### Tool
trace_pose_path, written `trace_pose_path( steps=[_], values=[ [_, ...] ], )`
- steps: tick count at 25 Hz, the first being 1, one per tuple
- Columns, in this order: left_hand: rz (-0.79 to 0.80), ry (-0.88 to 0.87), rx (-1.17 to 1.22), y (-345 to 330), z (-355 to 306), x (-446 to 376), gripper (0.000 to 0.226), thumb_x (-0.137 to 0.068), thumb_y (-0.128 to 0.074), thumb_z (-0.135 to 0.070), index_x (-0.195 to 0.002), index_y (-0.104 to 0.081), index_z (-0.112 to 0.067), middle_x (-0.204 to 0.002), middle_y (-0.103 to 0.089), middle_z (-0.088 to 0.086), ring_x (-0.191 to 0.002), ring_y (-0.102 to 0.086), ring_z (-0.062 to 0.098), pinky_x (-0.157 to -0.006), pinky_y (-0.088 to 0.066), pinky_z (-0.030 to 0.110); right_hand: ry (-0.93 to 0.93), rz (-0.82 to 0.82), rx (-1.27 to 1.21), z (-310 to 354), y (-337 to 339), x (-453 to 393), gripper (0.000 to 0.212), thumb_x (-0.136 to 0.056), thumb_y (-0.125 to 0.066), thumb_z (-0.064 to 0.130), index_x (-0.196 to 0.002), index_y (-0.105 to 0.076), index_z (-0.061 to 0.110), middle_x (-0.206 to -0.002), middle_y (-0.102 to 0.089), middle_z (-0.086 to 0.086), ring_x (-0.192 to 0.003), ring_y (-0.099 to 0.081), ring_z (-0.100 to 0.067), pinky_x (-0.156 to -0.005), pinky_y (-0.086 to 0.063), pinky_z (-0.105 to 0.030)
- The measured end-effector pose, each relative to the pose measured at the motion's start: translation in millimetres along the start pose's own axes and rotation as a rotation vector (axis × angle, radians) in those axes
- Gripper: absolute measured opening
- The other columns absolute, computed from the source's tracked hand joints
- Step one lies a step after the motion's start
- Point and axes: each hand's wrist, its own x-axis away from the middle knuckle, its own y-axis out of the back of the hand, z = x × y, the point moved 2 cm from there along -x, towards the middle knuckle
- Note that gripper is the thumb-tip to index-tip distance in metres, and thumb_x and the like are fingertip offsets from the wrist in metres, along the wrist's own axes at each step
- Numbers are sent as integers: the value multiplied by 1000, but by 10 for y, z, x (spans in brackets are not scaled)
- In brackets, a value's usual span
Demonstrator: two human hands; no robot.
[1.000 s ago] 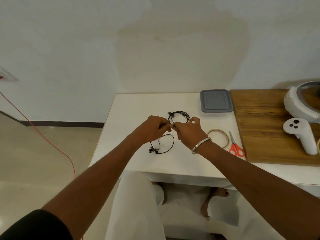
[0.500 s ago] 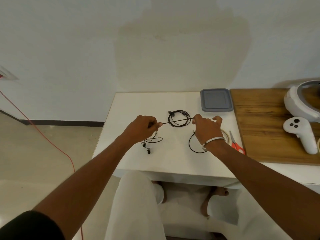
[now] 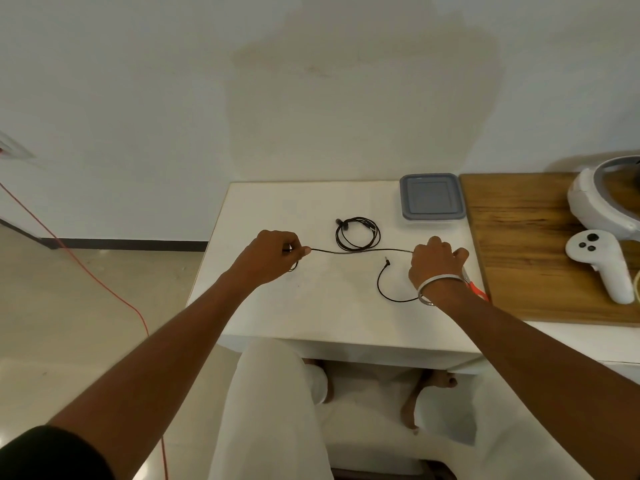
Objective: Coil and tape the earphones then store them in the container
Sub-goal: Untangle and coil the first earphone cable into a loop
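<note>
The left hand (image 3: 273, 252) pinches one end of a black earphone cable (image 3: 360, 250) stretched above the white table (image 3: 311, 306). A coiled pair (image 3: 357, 233) lies behind it. The right hand (image 3: 436, 263) grips the other end, near the lidded container (image 3: 431, 196).

The right hand (image 3: 434, 263) hides most of the red scissors (image 3: 477, 289); the white headset (image 3: 604, 199) is cut off at the right edge.
</note>
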Motion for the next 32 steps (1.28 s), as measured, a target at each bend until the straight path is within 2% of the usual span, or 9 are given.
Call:
trace_pose_path(
  steps=[3,6,9,11,13,15,20,27,32],
  values=[
    [7,-48,27,-64,-108,-8,30,-90,-62,-42,-76,-65,-15,-41,-43,-10,-41,-42,13,-44,-41,24,115,-1,-52,180,5,68,55,-76,-54,22,-129,-42,10,-133,-35,-11,-126,-34,-29,-110,-19,-51],
    [4,-110,18,-158,-239,-10,30,-90,-62,-40,-78,-67,-14,-44,-41,-9,-43,-40,8,-47,-34,19,311,-121,-301,445,121,164,87,-69,-57,13,-146,-16,9,-148,-19,-8,-140,-16,-25,-117,-4,-49],
    [-3,-179,57,-220,-359,-18,27,-91,-63,-37,-77,-66,-14,-44,-40,-8,-43,-37,10,-51,-33,21,580,-218,-447,692,204,256,76,-75,-55,11,-144,-26,10,-143,-37,-7,-134,-33,-23,-117,-12,-44],
    [0,-220,70,-229,-407,-30,22,-92,-62,-31,-79,-67,-14,-47,-44,-9,-45,-41,11,-52,-36,22,665,-191,-448,802,175,288,52,-88,-49,19,-139,-37,15,-123,-58,0,-117,-53,-17,-116,-12,-42],
    [14,-221,78,-225,-417,-44,19,-93,-60,-30,-82,-67,-15,-50,-48,-8,-46,-47,10,-50,-37,20,636,-200,-450,827,174,265,28,-97,-42,24,-122,-53,19,-95,-68,4,-92,-63,-16,-112,-15,-37],
    [27,-201,82,-214,-409,-40,22,-93,-60,-33,-85,-68,-15,-51,-48,-7,-44,-50,5,-46,-34,12,593,-209,-392,821,199,219,22,-99,-40,20,-110,-59,19,-83,-68,4,-81,-63,-17,-107,-21,-35],
    [87,-166,57,-186,-321,-14,27,-97,-54,-34,-84,-67,-15,-53,-51,-10,-43,-48,1,-47,-33,12,480,-281,-311,621,255,127,25,-94,-44,7,-107,-61,19,-85,-68,4,-81,-63,-18,-99,-24,-35],
    [93,-107,2,-160,-198,-39,24,-97,-52,-35,-86,-66,-20,-55,-53,-12,-48,-47,13,-56,-43,28,338,-359,-360,408,258,93,23,-94,-44,7,-108,-59,18,-82,-69,4,-74,-63,-18,-99,-24,-35],
    [70,-75,-50,-99,-87,-34,24,-96,-54,-34,-89,-68,-16,-57,-53,-18,-49,-48,5,-55,-41,24,181,-326,-316,196,236,23,20,-93,-45,8,-107,-56,16,-68,-61,2,-67,-61,-20,-99,-26,-39]
  ],
)
